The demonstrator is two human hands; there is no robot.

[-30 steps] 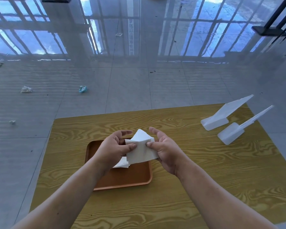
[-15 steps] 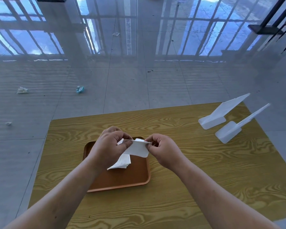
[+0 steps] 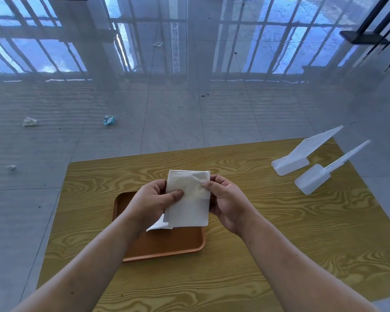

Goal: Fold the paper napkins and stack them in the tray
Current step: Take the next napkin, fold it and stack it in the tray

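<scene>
- Paper napkin [image 3: 189, 206]: we saw a flat white rectangle held upright above the tray. Half a second earlier it had been a narrow strip pinched edge-on, so a fold had just been closed and flattened.
- Left hand [image 3: 153, 199]: clamped on the napkin's left edge, thumb on the front face, fingers behind.
- Right hand [image 3: 225, 203]: pinching the upper right corner, thumb in front, fingers behind.
- Orange tray [image 3: 167, 246]: left of the centre of the wooden table [image 3: 234, 278], it carried the folded napkins [image 3: 158, 226], partly hidden by the held one.
- We judged the piece ready for another fold or for laying on that stack.
- Two white plastic stands [image 3: 291, 163] stood at the far right corner.
</scene>
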